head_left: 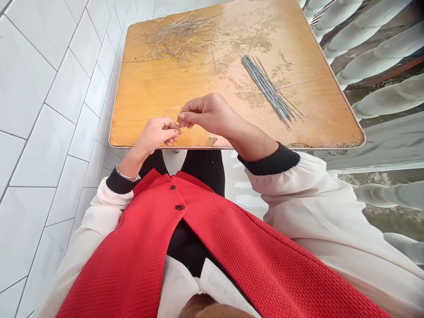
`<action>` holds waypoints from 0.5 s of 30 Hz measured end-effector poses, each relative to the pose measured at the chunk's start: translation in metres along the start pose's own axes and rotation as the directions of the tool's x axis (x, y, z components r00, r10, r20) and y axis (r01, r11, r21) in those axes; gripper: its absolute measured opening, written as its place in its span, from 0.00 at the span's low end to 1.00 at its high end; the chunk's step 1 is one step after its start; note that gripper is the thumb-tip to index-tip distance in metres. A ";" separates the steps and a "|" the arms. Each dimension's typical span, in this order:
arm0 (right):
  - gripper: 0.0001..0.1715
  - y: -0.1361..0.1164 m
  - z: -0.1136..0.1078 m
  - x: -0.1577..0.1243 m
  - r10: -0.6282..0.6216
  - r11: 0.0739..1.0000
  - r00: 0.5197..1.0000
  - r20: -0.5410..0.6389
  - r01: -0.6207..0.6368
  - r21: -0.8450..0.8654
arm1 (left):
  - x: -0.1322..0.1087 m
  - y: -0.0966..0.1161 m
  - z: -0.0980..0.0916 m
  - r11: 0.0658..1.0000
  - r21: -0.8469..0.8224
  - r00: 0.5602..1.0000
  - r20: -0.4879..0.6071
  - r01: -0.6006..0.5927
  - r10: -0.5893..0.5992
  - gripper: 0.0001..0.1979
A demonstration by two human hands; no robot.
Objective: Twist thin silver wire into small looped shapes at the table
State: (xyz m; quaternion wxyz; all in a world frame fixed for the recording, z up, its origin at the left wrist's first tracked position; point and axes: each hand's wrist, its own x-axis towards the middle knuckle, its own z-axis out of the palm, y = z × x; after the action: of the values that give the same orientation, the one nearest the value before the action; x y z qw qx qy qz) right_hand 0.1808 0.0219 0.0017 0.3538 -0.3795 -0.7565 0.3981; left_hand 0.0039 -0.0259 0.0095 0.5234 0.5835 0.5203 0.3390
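Note:
Near the front edge of the wooden table, my two hands meet over a thin curled wire. My left hand pinches it between thumb and fingers. Just to the right and slightly higher, my right hand also pinches the wire, its fingertips almost touching the left ones. Small loops of the wire stick out above and below the fingertips; the gripped part is hidden.
A loose tangle of thin wires lies at the far left of the table. To the right is a bundle of straight grey rods, with a long thin wire crossing it. A tiled wall stands left, white balusters right.

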 end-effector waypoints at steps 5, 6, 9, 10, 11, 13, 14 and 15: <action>0.13 -0.006 -0.002 0.000 0.110 0.980 0.992 0.059 -0.119 0.159 | -0.003 -0.010 -0.002 0.992 0.020 0.992 0.020 -0.122 0.122 0.08; 0.13 -0.007 -0.002 0.000 0.129 0.974 0.989 0.070 -0.139 0.178 | -0.003 -0.011 -0.003 0.989 0.029 0.989 0.039 -0.144 0.142 0.08; 0.13 -0.007 -0.001 0.000 0.168 0.958 0.984 0.058 -0.177 0.225 | -0.001 -0.014 -0.007 0.983 0.033 0.981 0.075 -0.179 0.177 0.08; 0.14 -0.007 0.001 0.001 0.180 0.955 0.983 0.038 -0.184 0.232 | -0.001 -0.014 -0.008 0.984 0.023 0.982 0.081 -0.174 0.172 0.07; 0.14 -0.006 0.002 0.001 0.192 0.954 0.981 0.018 -0.191 0.231 | 0.000 -0.014 -0.008 0.987 0.011 0.984 0.087 -0.159 0.157 0.06; 0.15 -0.006 0.005 0.002 0.209 0.957 0.978 0.002 -0.205 0.204 | 0.000 -0.013 -0.008 0.993 -0.006 0.988 0.106 -0.115 0.115 0.05; 0.15 -0.006 0.006 0.003 0.211 0.961 0.977 0.009 -0.209 0.183 | 0.000 -0.012 -0.008 0.995 -0.009 0.989 0.115 -0.097 0.098 0.05; 0.16 -0.006 0.006 0.003 0.206 0.965 0.978 0.019 -0.207 0.161 | 0.000 -0.010 -0.007 0.996 -0.008 0.989 0.118 -0.084 0.084 0.05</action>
State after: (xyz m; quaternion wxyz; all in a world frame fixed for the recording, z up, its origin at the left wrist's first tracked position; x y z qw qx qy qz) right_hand 0.1726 0.0199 0.0051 0.3393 -0.4259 -0.6784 0.4932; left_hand -0.0055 -0.0253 0.0012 0.5395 0.6231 0.4628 0.3264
